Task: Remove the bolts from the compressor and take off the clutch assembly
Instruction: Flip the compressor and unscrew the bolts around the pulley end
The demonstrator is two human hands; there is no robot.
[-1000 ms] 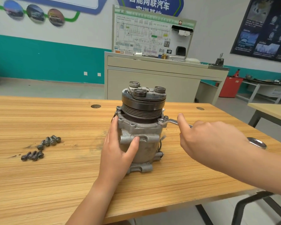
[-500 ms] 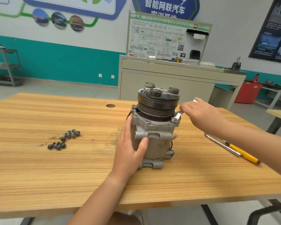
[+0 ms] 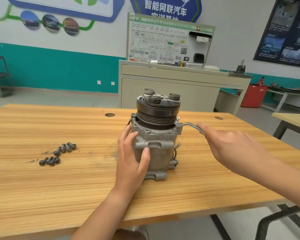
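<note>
Well off to the left of the left hand (image 3: pixel 132 158), a loose scatter of bolts (image 3: pixel 58 154) lies on the bare wooden table (image 3: pixel 42 196), apparently already taken out of the compressor. The left hand itself is spread and pressed around the near-left side of the compressor (image 3: pixel 156 146), fingers wrapped toward the back and the thumb laid across the front lug, clamped on the body to steady it. The compressor stands upright on its mounting foot near the middle of the table, with the clutch assembly (image 3: pixel 158 108) still seated on top, its grooved pulley and three round hubs facing up. Just to the right of that, a wrench (image 3: pixel 189 125) reaches in level from the right hand (image 3: pixel 232 146) and sits on a bolt at the upper right ear of the housing, just under the pulley. The right hand is closed on the wrench handle, fingers curled over it. The step in hand looks like loosening one of the remaining housing bolts, so the task seems partly done, with the clutch not yet lifted. The next move likely calls for a firm swing of the wrench while the left hand resists the twist, keeping the wrench head square on the bolt so it does not slip off.
</note>
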